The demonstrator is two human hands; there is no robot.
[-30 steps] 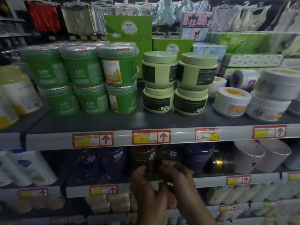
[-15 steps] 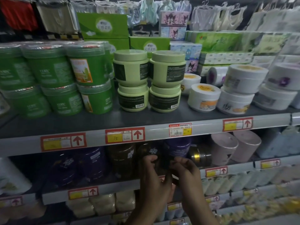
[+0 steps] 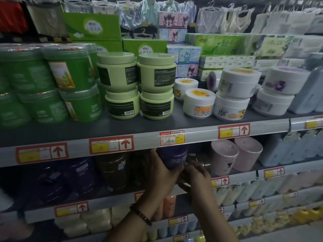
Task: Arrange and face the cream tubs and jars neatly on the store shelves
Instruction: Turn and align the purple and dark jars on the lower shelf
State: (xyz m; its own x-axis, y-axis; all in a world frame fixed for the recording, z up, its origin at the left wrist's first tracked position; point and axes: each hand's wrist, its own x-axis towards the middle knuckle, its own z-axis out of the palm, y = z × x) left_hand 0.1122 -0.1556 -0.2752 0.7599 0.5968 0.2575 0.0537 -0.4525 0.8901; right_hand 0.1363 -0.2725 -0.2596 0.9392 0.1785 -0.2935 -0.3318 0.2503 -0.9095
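Note:
On the dim second shelf, my left hand (image 3: 160,173) wraps round the left side of a purple jar (image 3: 173,157). My right hand (image 3: 195,173) curls its fingers at the jar's lower right, next to a dark jar (image 3: 201,160). Dark purple and brown jars (image 3: 111,170) stand to the left on the same shelf. On the upper shelf (image 3: 157,127) stand stacked dark green tubs (image 3: 70,70), pale green jars (image 3: 120,70) and white tubs (image 3: 199,103).
Pink cylindrical tubs (image 3: 236,154) stand right of my hands. Red price tags (image 3: 111,144) line the shelf edges. Tissue packs (image 3: 222,44) and hanging garments fill the background. Lower shelves hold soaps and small bottles (image 3: 97,220). Pale blue bottles (image 3: 307,91) stand at far right.
The view has shifted right along the shelves. My hands have moved up and right from the brown jar to the purple jar, and my left hand now grips it.

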